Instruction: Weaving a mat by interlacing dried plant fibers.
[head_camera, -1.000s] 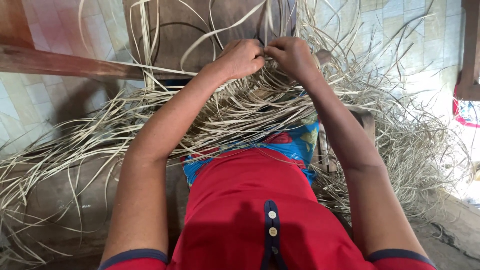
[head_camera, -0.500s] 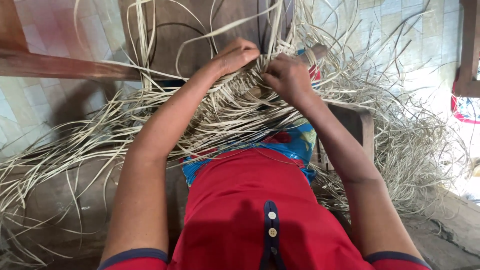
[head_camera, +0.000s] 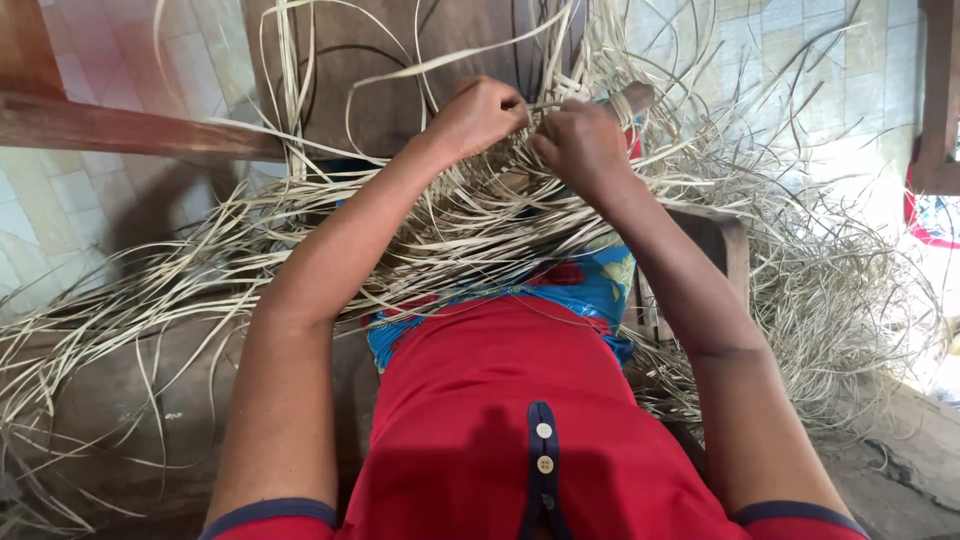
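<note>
Loose ends: long pale flat reed strips (head_camera: 150, 290) fan out leftward over the tiled floor (head_camera: 60, 200), spread apart, probably so single strands can be picked out.
Beam: a brown wooden rail (head_camera: 120, 130) crosses behind them.
Left hand (head_camera: 478, 115): curled into a near fist, fingers pinched on thin strips at the woven edge.
Weave: the pale plaited reed mat (head_camera: 480, 215) lies across the lap, under both forearms, which seem to weigh it flat.
Right hand (head_camera: 580, 145): fingers bent tight on neighbouring strands, close beside the left, apparently keeping the plait taut.
Seat: a low wooden stool (head_camera: 725, 250).
</note>
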